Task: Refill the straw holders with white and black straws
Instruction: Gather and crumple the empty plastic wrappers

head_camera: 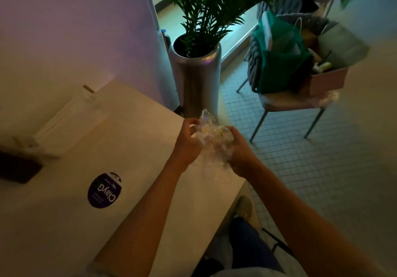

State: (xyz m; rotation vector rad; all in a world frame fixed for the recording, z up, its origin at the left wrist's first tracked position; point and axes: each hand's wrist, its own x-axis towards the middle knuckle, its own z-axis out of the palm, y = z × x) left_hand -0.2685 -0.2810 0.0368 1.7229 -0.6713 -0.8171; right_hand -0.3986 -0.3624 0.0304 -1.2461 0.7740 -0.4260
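Hands: 2, both gripping 1 crumpled clear plastic wrapper [211, 135] over counter [133, 139] edge, 1 o'clock. Left hand [189, 143] and right hand [238, 150] fingers curled round it. White straws [64, 124]: 1 batch, 10 o'clock; count unclear.

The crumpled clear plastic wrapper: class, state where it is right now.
In the head view, the plastic wrapper sits centre frame, held between the left hand and right hand, over the table's far corner near the silver planter.

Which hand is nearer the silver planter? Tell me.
Left. The left hand holds the crumpled plastic wrap over the table's corner, just below the silver planter. The right hand holds the wrap's other side, lower and farther toward the tiled floor.
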